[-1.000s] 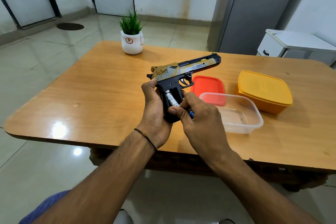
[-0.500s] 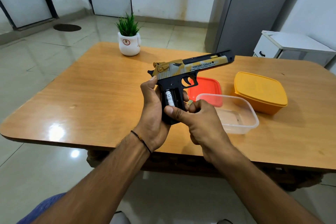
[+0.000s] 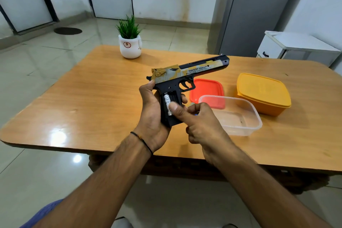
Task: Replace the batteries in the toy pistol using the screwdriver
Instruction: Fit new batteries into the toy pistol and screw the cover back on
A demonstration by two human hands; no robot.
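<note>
**Desk:** A glossy wooden bench (image 3: 92,98) in a tiled room was pictured, a potted plant (image 3: 130,42) set near its far edge. Which step was judged to be in hand?

**Caption writer:** The seating of a cell, it was thought. The toy pistol (image 3: 185,74) was held up over the bench, barrel pointed away to the right. Its grip was clasped by the left hand (image 3: 151,116), fingers (image 3: 184,98) wrapped round it. The grip's cover was off. One battery (image 3: 167,102) was seen lying in the open bay, and the dark slot beside it appeared empty.

**Desk:** And the right hand (image 3: 201,126)?

**Caption writer:** Its thumb (image 3: 174,106) was pressed on the battery's lower end. The other fingers were curled, and a blue item (image 3: 195,114) was glimpsed among them, too hidden to be named.

**Desk:** What was the next move reckoned to call for?

**Caption writer:** A firm push until the cell was bedded flat. After that, a second cell would be needed for the free slot, and the cover screwed back.

**Desk:** Materials?

**Caption writer:** Hard moulded plastic was noted, black at the grip and gold and grey along the slide. The battery was a smooth, white-wrapped cylinder. An open clear tub (image 3: 246,127), a red lid (image 3: 207,89) behind it and a closed yellow tub (image 3: 262,92) were seen near the right hand, all of round-cornered plastic.
</note>
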